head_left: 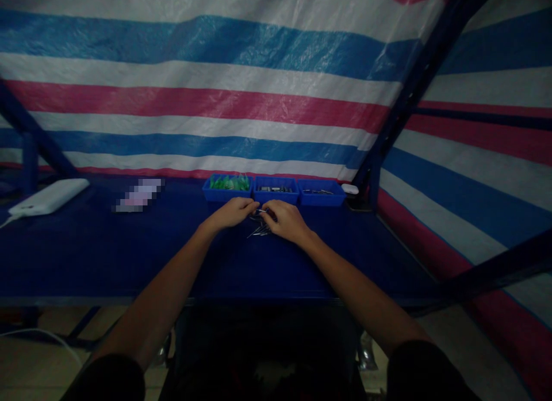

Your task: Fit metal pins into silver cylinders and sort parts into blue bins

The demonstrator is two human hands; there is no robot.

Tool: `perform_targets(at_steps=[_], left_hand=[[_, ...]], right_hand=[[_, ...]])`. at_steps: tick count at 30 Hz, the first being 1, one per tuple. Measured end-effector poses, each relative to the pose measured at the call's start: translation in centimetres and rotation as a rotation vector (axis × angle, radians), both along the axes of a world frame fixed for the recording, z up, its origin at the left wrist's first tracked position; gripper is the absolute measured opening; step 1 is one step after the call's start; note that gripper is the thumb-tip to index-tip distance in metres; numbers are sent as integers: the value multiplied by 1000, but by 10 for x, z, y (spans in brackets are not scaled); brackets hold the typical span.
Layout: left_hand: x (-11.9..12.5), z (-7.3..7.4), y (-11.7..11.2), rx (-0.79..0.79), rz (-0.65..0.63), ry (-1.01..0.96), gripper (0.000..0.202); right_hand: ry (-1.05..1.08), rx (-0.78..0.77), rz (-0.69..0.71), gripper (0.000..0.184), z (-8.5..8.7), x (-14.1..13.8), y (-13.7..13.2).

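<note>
My left hand [235, 212] and my right hand [285, 220] meet over the middle of the blue table, fingertips pinched close together. Between them shows a small, thin metal piece [261, 210], held by both; its exact kind is too small to make out. Just below the fingers lies a loose pile of slim metal pins [260, 230] on the tabletop, partly covered by my right hand. Behind the hands stand three blue bins in a row: one with green pieces [229, 183], one with small metal parts [275, 189], one with a few thin metal pieces [318, 191].
A white device with a cable [50, 197] lies at the left of the blue table [107, 257], beside a blurred-out flat item [138, 195]. At the right bin's side are a small white case [349, 188] and a dark flat object [359, 205]. Striped sheeting [215, 102] hangs behind.
</note>
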State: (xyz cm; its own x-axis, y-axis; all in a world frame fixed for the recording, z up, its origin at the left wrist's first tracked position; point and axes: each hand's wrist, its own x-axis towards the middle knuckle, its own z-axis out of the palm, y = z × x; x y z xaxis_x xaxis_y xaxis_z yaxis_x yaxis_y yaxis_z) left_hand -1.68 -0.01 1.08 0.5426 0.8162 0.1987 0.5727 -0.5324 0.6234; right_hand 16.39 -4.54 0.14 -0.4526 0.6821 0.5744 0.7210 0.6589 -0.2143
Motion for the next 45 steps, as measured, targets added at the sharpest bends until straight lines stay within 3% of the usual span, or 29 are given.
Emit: perform_targets(at_steps=[10, 13, 15, 17, 20, 23, 26, 29, 34, 39, 42, 45], left_hand=[[1, 10, -9, -1, 43, 27, 49], [-4, 13, -12, -128, -50, 117, 42], [-8, 12, -13, -229, -125, 195, 36], [-10, 10, -12, -293, -154, 287, 37], [-12, 5, -7, -306, -125, 398, 34], [-13, 4, -4, -295, -22, 448, 20], [-16, 6, -3, -261, 39, 497, 12], [-17, 7, -5, -206, 2, 483, 14], [-13, 12, -7, -37, -55, 239, 19], [-3, 14, -9, 23, -88, 38, 22], [0, 12, -9, 10, -43, -77, 23], [-4, 10, -7, 0, 33, -51, 25]], right_hand=[[-39, 93, -67, 33, 3, 2, 3], [92, 118, -312, 37, 11, 27, 15], [214, 117, -610, 39, 15, 55, 27], [253, 13, -853, 40, 15, 83, 37], [243, -147, -996, 44, 11, 109, 43], [219, -151, -931, 40, 7, 103, 38], [168, -113, -689, 35, 8, 74, 30], [102, -113, -410, 31, 8, 39, 19], [12, -97, -71, 19, 5, 0, 0], [-38, -28, -44, 14, 4, -3, -4], [-51, 5, -67, 18, 8, -1, -5], [-69, 51, -124, 26, 15, 6, -1]])
